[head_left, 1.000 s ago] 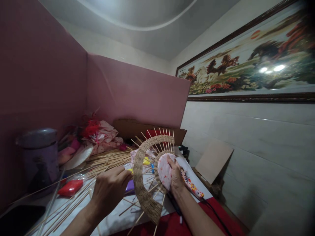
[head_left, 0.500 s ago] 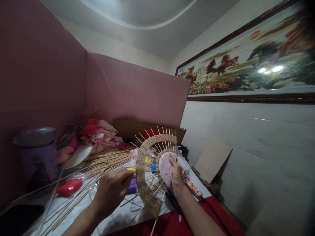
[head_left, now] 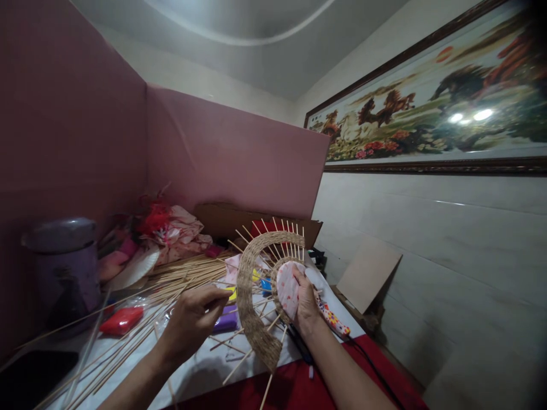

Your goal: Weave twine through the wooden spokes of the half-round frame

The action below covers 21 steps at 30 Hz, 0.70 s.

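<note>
A curved woven band [head_left: 247,285] with thin sticks radiating through it surrounds a smaller woven ring and a round pink-and-white spotted cloth piece [head_left: 288,289]. My right hand [head_left: 305,299] grips this piece at its centre, thumb on the cloth and the other fingers hidden behind. At the band's left edge is my left hand [head_left: 194,319], its thumb and index finger close together near a stick end. Whatever is between those fingertips is too small to make out.
Loose sticks [head_left: 188,276] spread over the white-covered table beside a red packet [head_left: 122,321], a purple packet [head_left: 225,320] and a lidded container [head_left: 66,273]. A patterned handle with a cord [head_left: 335,322] lies right. Pink panels [head_left: 235,148] stand behind.
My left hand has shifted slightly left and down, away from the band, uncovering more of the yellow and purple packets. My right hand keeps its hold.
</note>
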Available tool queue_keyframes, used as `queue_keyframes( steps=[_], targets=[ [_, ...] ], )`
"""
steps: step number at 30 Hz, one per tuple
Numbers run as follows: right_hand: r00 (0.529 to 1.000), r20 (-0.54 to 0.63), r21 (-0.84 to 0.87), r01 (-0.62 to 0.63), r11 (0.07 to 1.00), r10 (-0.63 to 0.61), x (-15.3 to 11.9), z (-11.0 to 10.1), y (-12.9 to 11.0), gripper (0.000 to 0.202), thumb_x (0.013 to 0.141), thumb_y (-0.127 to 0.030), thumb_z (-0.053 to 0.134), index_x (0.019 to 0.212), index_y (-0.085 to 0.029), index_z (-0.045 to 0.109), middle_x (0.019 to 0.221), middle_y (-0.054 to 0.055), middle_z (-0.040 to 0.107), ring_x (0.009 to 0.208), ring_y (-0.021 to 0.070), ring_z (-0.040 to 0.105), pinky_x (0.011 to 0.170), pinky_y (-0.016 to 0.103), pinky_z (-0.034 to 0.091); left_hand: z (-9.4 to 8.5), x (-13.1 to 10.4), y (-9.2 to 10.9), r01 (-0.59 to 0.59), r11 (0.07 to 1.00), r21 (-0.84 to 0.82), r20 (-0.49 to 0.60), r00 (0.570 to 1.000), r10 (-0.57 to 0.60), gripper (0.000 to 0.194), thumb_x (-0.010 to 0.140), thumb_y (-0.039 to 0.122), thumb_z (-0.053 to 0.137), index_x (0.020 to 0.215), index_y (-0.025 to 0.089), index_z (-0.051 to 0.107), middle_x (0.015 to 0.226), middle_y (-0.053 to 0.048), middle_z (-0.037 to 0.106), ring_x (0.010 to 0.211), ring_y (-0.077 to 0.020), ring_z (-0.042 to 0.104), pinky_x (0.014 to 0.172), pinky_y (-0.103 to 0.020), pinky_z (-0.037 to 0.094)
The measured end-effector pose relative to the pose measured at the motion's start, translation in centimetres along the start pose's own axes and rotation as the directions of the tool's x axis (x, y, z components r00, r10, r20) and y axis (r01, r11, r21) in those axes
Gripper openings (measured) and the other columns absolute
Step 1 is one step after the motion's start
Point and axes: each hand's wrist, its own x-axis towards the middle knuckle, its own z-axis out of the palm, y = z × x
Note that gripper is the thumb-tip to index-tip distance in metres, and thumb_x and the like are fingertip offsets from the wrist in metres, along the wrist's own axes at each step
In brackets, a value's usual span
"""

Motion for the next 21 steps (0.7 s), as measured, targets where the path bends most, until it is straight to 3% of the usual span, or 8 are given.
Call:
queue_keyframes(
  steps=[2, 6, 10, 14, 21],
  targets=[
    [0.997, -0.02, 0.02, -0.073, 0.997, 0.073, -0.3, 0.3, -0.2, 0.03, 0.065, -0.034, 0.07, 0.088, -0.016, 0.062, 0.078, 0.003, 0.071, 0.073, 0.0169, 0.067, 0.072, 0.029, 0.054, 0.2, 0.1, -0.1, 0.149, 0.971, -0.185, 0.022, 0.989, -0.147, 0.018, 0.071, 0.028, 0.06, 0.079, 0.018, 0.073, 0.074, -0.005, 0.071, 0.067, -0.017, 0.063, 0.061, -0.026, 0.046],
    [0.985, -0.014, 0.03, -0.17, 0.985, 0.17, -0.9, 0.7, -0.5, 0.029, 0.067, -0.037, 0.068, 0.085, -0.016, 0.063, 0.073, 0.004, 0.07, 0.065, 0.019, 0.067, 0.065, 0.032, 0.055, 0.4, 0.4, 0.0, 0.405, 0.805, -0.433, 0.152, 0.913, -0.378, 0.023, 0.062, 0.033, 0.067, 0.074, 0.014, 0.073, 0.059, -0.005, 0.067, 0.051, -0.0119, 0.053, 0.048, -0.022, 0.04],
    [0.981, 0.007, 0.052, -0.193, 0.98, 0.193, -1.1, 0.9, -0.7, 0.027, 0.067, -0.036, 0.068, 0.085, -0.016, 0.064, 0.071, 0.004, 0.07, 0.065, 0.0188, 0.067, 0.064, 0.032, 0.055, 0.1, 0.5, 0.3, 0.416, 0.781, -0.465, 0.147, 0.907, -0.396, 0.023, 0.062, 0.034, 0.068, 0.074, 0.014, 0.073, 0.054, -0.002, 0.062, 0.048, -0.0091, 0.047, 0.046, -0.021, 0.036],
    [0.988, -0.075, 0.053, -0.134, 0.99, 0.138, -1.1, 1.0, -0.7, 0.024, 0.066, -0.032, 0.069, 0.084, -0.018, 0.063, 0.075, 0.002, 0.071, 0.066, 0.0172, 0.067, 0.065, 0.029, 0.056, 0.1, 0.6, 0.4, 0.422, 0.768, -0.481, 0.143, 0.902, -0.406, 0.023, 0.059, 0.033, 0.07, 0.072, 0.015, 0.073, 0.058, -0.004, 0.065, 0.051, -0.0105, 0.05, 0.049, -0.022, 0.039],
    [0.982, -0.061, 0.078, -0.171, 0.982, 0.176, -0.5, 0.5, -0.1, 0.026, 0.067, -0.033, 0.068, 0.087, -0.017, 0.063, 0.08, 0.003, 0.071, 0.069, 0.017, 0.067, 0.067, 0.029, 0.055, 1.0, 0.5, 1.0, 0.501, 0.675, -0.542, 0.193, 0.855, -0.481, 0.026, 0.054, 0.031, 0.075, 0.076, 0.017, 0.075, 0.058, -0.004, 0.067, 0.047, -0.0084, 0.047, 0.048, -0.022, 0.038]
  ],
)
